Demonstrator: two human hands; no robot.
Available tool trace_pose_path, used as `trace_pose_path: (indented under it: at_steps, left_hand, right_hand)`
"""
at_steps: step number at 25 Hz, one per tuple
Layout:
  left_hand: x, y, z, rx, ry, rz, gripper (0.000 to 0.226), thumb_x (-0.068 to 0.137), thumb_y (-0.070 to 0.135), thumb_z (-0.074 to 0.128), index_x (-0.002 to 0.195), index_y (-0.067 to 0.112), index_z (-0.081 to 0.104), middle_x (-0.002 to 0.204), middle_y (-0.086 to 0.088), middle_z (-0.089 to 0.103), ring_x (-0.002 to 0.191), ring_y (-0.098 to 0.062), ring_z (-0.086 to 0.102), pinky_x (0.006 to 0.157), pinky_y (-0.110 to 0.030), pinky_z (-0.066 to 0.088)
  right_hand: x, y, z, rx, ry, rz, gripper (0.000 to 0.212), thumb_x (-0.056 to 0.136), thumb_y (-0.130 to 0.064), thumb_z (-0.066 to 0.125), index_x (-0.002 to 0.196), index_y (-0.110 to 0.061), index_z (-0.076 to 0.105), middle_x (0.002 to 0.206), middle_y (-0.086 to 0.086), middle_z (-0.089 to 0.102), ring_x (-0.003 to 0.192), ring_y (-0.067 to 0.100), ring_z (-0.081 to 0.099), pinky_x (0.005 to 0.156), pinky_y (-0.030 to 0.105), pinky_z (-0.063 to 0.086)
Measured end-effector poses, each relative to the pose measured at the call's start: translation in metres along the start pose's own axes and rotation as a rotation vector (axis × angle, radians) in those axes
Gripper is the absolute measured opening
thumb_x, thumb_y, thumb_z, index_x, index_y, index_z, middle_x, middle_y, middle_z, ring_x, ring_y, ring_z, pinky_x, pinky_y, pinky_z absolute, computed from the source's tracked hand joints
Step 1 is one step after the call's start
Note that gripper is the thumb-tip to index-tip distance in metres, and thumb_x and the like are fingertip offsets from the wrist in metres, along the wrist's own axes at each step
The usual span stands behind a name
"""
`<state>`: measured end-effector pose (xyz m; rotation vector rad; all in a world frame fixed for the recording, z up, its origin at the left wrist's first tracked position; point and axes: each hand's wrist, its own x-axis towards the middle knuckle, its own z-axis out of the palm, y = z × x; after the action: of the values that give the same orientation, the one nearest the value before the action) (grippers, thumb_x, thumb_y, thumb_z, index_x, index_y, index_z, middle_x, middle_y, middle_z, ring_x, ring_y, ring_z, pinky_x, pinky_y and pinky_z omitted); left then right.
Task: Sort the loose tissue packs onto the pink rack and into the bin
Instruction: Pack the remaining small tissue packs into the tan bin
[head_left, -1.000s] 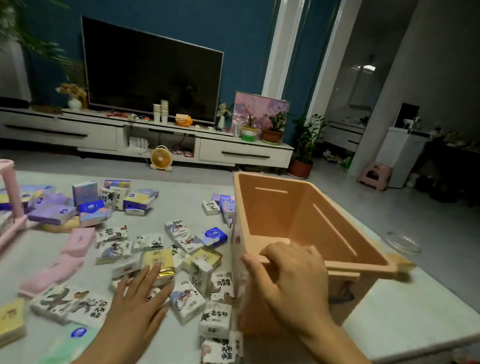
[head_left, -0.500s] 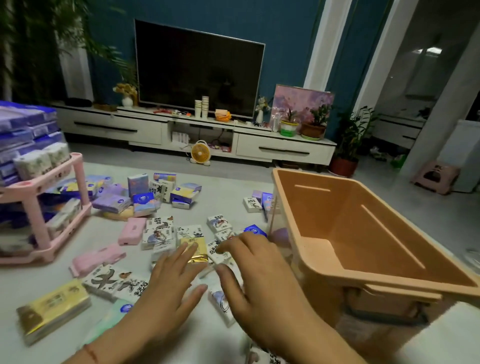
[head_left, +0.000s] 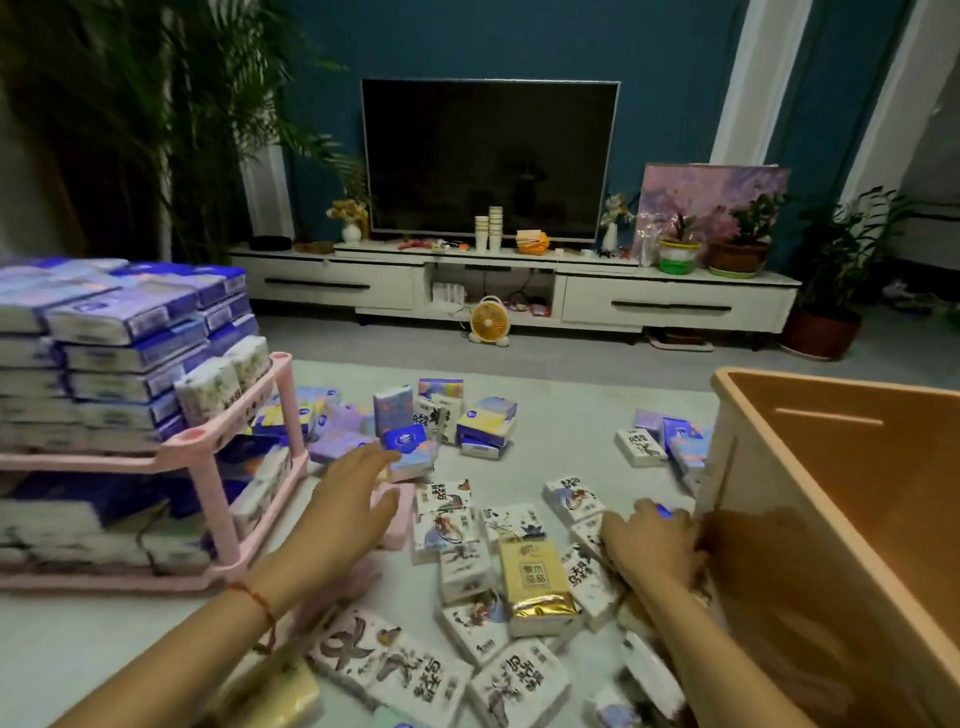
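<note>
Several loose tissue packs (head_left: 457, 545) lie scattered on the pale mat between the pink rack (head_left: 208, 499) on the left and the orange bin (head_left: 857, 493) on the right. A gold pack (head_left: 535, 577) sits among them. My left hand (head_left: 348, 499) stretches forward with straight fingers, its tips at a blue-topped pack (head_left: 408, 441), and holds nothing. Beside the bin's near wall, my right hand (head_left: 649, 540) curls over a small blue-marked pack (head_left: 662, 512), most of which it hides. The rack's two shelves carry stacked large packs (head_left: 130, 332).
A second cluster of packs (head_left: 654, 441) lies by the bin's far corner. Beyond the mat are a small orange fan (head_left: 488, 322) on the floor, a white TV stand (head_left: 649, 301) and potted plants (head_left: 821, 332). Bare mat shows at the near left.
My view swung left, bringing the rack fully in. My left hand reached forward to the blue-topped pack. My right hand moved right and closed over the blue-marked pack by the bin.
</note>
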<state>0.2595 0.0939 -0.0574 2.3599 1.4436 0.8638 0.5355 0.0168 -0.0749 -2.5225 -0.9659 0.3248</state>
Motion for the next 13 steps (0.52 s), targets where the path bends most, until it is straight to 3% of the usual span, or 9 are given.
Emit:
trace_pose_path:
  at_steps: [2,5,6,10,13]
  left_hand:
    - [0.038,-0.013,0.013,0.022,-0.057,-0.028,0.042,0.089,0.018,0.055,0.131,0.017,0.048,0.139,-0.002,0.046,0.127,-0.022,0.041,0.107,-0.034,0.032]
    - [0.078,-0.019,0.031,0.169,-0.185,-0.069,0.017,0.084,0.032,0.060,0.095,0.023,0.050,0.114,-0.004,0.058,0.095,-0.020,0.049,0.080,-0.031,0.040]
    - [0.086,-0.021,0.035,0.226,-0.217,-0.078,0.022,0.082,0.037,0.061,0.090,0.023,0.046,0.109,-0.006,0.058,0.091,-0.021,0.048,0.077,-0.030,0.040]
    - [0.102,-0.020,0.034,0.466,-0.323,-0.149,0.066,0.072,0.059,0.066,0.119,0.016,0.047,0.124,-0.012,0.045,0.113,-0.028,0.042,0.094,-0.035,0.038]
    - [0.098,0.004,0.022,0.391,-0.257,-0.159,0.078,0.063,0.057,0.073,0.121,0.012,0.048,0.123,-0.013,0.039,0.115,-0.029,0.035,0.095,-0.034,0.034]
  right_hand:
    - [0.006,0.003,0.004,-0.005,0.017,-0.068,0.047,0.087,-0.038,0.047,0.130,-0.020,0.051,0.135,0.017,0.041,0.128,0.034,0.031,0.105,0.037,0.029]
    - [0.014,0.005,-0.001,0.091,0.002,-0.037,0.061,0.078,-0.038,0.062,0.129,-0.010,0.045,0.132,0.018,0.046,0.125,0.034,0.036,0.100,0.035,0.037]
    - [0.015,0.004,-0.002,0.090,-0.008,0.005,0.062,0.076,-0.038,0.063,0.127,-0.007,0.044,0.131,0.018,0.045,0.124,0.033,0.036,0.099,0.035,0.037]
    - [0.023,-0.003,-0.012,0.034,-0.099,0.121,0.064,0.072,-0.035,0.070,0.124,-0.005,0.046,0.130,0.016,0.042,0.118,0.030,0.046,0.099,0.036,0.043]
    - [0.016,-0.008,-0.027,-0.037,-0.064,0.012,0.052,0.076,-0.025,0.072,0.118,-0.004,0.049,0.131,0.018,0.037,0.114,0.029,0.049,0.091,0.028,0.043]
